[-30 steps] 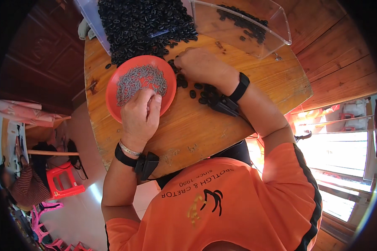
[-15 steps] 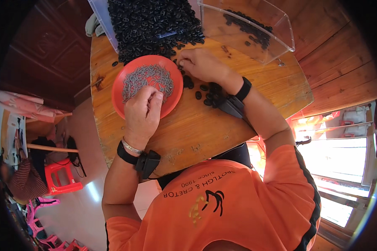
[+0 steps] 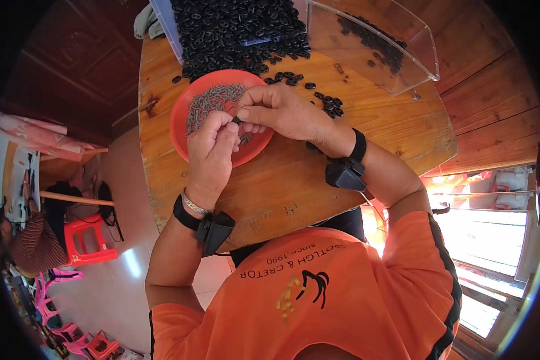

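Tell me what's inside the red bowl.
The red bowl holds a heap of small grey metal pins. Both hands cover its right half, so what lies there is hidden.

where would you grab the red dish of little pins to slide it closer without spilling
Probably the bare left rim of the round red plastic dish, coming in from the left side of the round wooden table. The dish is shallow and sits flat, so a pinch over that lip should hold. The near rim is covered by the left hand and right hand, and black plastic rings crowd the far edge.
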Tool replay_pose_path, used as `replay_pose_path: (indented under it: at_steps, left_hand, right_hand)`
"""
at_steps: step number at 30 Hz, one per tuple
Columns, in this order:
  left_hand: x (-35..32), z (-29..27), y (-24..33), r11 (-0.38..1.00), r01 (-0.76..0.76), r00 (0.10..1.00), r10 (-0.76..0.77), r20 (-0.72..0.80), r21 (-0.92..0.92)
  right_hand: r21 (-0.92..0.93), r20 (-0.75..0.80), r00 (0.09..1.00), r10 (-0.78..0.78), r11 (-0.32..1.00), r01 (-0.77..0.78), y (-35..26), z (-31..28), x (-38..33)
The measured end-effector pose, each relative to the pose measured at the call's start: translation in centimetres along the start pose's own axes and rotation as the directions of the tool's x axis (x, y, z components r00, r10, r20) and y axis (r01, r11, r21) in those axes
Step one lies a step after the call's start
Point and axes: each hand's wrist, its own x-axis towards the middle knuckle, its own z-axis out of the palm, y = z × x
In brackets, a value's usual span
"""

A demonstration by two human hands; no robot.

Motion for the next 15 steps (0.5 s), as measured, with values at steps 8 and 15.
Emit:
replay_pose_path:
  at_steps: [8, 15]
  left_hand:
    - [0.1, 0.1, -0.1, 0.986, 0.038, 0.998, -0.044, -0.035, -0.160]
    - [0.5, -0.8, -0.9, 0.904, 0.143, 0.989, -0.119, 0.084, -0.402]
  right_hand:
    - [-0.297, -0.074, 0.963, -0.259, 0.928, 0.227, -0.2, 0.9, -0.6]
    - [-0.847, 0.257, 0.682, -0.685, 0.180, 0.500, -1.0, 1.3, -1.2]
